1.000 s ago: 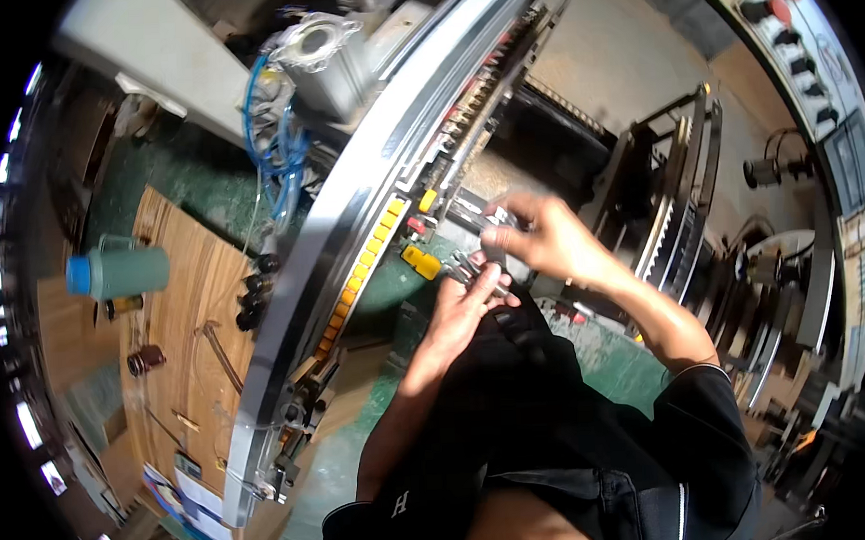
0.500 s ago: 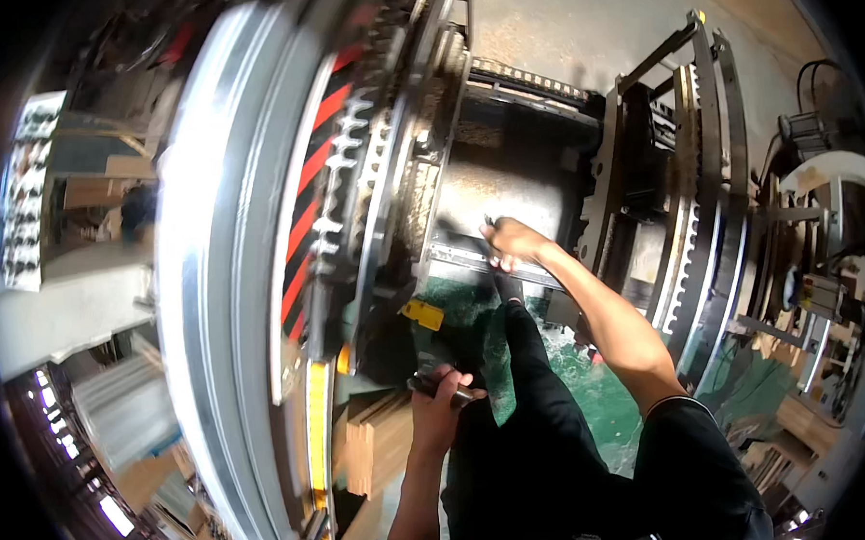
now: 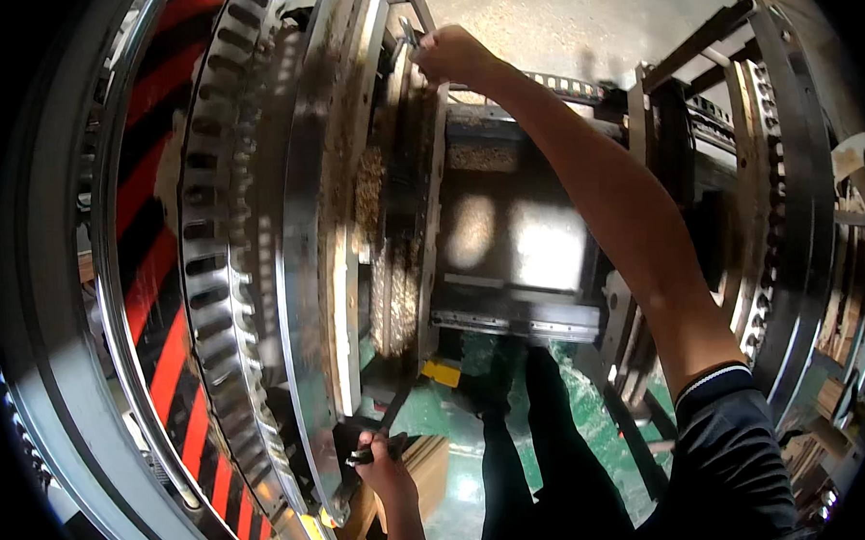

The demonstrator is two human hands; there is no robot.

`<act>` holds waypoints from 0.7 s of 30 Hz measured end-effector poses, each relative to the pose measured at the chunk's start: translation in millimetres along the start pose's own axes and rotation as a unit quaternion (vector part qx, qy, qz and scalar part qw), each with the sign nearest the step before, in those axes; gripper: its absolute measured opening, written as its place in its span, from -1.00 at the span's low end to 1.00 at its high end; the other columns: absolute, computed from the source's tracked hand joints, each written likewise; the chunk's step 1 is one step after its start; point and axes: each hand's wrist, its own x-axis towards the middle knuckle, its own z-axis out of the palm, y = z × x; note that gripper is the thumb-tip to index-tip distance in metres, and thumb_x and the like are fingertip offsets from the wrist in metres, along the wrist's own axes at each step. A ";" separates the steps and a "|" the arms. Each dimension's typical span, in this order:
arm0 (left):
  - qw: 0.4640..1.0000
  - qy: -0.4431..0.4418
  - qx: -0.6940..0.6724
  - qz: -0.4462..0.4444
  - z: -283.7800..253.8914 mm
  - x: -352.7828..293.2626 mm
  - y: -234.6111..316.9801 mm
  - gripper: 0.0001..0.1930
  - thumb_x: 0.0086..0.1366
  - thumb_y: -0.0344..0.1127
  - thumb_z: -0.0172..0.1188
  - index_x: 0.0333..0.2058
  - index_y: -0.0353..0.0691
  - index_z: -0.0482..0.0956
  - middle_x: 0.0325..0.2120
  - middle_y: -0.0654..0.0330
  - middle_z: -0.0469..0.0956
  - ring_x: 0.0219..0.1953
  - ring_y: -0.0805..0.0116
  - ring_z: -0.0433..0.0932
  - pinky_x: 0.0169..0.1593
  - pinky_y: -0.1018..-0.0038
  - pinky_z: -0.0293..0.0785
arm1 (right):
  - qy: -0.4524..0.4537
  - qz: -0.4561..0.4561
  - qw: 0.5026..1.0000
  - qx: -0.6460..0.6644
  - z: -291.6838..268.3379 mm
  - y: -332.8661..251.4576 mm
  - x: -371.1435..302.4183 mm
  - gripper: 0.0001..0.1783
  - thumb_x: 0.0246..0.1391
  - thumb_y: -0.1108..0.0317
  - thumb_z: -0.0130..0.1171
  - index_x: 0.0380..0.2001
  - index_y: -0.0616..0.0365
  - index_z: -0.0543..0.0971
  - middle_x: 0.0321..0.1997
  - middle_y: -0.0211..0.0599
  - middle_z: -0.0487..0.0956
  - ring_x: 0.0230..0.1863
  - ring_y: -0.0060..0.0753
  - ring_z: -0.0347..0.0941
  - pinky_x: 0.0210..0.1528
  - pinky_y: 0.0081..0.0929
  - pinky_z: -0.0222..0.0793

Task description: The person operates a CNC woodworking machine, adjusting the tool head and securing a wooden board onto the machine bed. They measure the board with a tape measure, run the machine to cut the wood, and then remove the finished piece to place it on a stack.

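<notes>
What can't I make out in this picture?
Head view: the right hand hides the rest of the metal piece it holds.
Head view: the left hand covers part of its dark object; its kind is unclear.
Head view: the upper edge cuts off the striped panel.

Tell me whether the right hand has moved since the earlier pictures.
Yes. Half a second ago the right hand appeared beside the metal crossbar; now it is well beyond it, forward and to the left.
</notes>
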 end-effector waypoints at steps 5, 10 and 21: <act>0.995 0.061 0.049 0.067 8.0 15.5 -11.0 -0.88 0.24 -0.48 0.05 -0.23 -0.27 0.40 -0.30 0.24 0.40 -0.28 0.44 0.44 -0.24 0.43 0.48 | 0.064 0.056 0.993 0.077 -23.4 -35.9 83.9 -0.77 0.14 0.27 0.14 -0.36 0.26 0.52 -0.56 -0.25 0.51 -0.53 -0.47 0.51 -0.52 -0.57 0.47; 0.986 0.142 0.045 0.080 20.0 24.1 -1.6 -0.81 0.30 -0.33 0.11 -0.18 -0.29 0.43 -0.30 0.25 0.42 -0.27 0.40 0.41 -0.18 0.41 0.39 | 0.026 -0.127 0.939 0.318 -38.7 -2.6 133.6 -0.83 0.11 0.34 0.10 -0.27 0.20 0.53 -0.50 -0.32 0.52 -0.54 -0.50 0.41 -0.53 -0.60 0.34; 0.900 0.153 0.363 0.189 -32.0 59.0 -39.5 -0.62 0.37 -0.32 0.00 0.09 -0.35 0.24 -0.11 0.02 0.44 -0.14 0.24 0.44 -0.09 0.34 0.37 | 0.133 -0.169 0.975 0.061 -24.3 -52.1 102.1 -0.82 0.13 0.39 -0.03 -0.26 0.19 0.52 -0.46 -0.29 0.51 -0.49 -0.45 0.43 -0.48 -0.55 0.37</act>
